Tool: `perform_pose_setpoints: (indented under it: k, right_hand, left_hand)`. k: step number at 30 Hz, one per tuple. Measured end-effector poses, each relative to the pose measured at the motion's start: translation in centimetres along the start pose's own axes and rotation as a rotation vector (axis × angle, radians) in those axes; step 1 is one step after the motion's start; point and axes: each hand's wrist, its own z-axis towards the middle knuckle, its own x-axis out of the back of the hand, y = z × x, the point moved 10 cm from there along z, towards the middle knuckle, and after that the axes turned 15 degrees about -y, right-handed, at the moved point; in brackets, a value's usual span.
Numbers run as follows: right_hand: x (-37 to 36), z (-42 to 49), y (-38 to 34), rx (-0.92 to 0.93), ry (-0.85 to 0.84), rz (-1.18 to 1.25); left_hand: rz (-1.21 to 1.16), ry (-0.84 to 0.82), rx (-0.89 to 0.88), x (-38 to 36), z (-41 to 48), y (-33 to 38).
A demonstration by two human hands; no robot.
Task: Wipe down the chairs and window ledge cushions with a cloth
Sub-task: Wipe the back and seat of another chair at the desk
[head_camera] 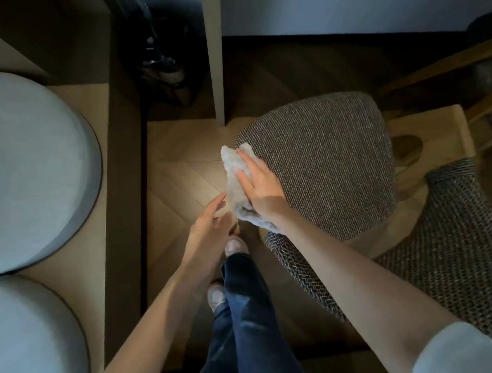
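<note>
no readable text, labels or signs

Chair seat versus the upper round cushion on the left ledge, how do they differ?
The chair seat is brown with a coarse weave; the round cushion is pale grey, smooth, with dark edging. The right hand presses the cloth on the chair seat's edge; no hand touches the round cushion. Both are upholstered and rounded.
</note>
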Motion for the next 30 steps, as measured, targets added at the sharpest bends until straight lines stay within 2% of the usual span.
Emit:
perform_pose_setpoints:
  k: [5, 8, 10, 12, 16, 20, 25, 30]
  right_hand:
    - [-1.9, -3.0, 3.4, -0.057, -0.164, 0.524]
    - [-3.1, -5.6, 3.6, 0.011, -0.25, 0.559]
    - [-3.5, -6.6, 3.5, 0.048, -0.246, 0.592]
    - [-3.3, -6.3, 3.6, 0.039, -0.209, 0.659]
    - [-2.3, -3.7, 3.2, -0.008, -0.175, 0.684]
    - [-1.2, -1.7, 2.2, -0.03, -0.153, 0.583]
    - [-1.7, -3.1, 3.0, -0.055, -0.162, 0.542]
    - [-2.8, -8.2, 4.6, -0.118, -0.186, 0.264]
  left_hand:
    - [0.257, 0.02, -0.199, -2.5, 1.2, 4.1]
    - [0.542, -0.046, -0.237, -4.7, 2.6, 4.5]
    - [0.648, -0.149, -0.189, -6.3, 3.5, 3.2]
    - [0.702, -0.165, -0.173, -6.7, 3.9, 2.3]
    - [0.597, -0.091, -0.194, -5.3, 5.4, 3.1]
    - [0.372, -0.117, -0.16, -3.8, 7.3, 3.6]
    - [0.268, -0.09, -0.164, -5.0, 5.9, 2.8]
    - [0.226, -0.05, -0.19, -8.8, 2.3, 1.1]
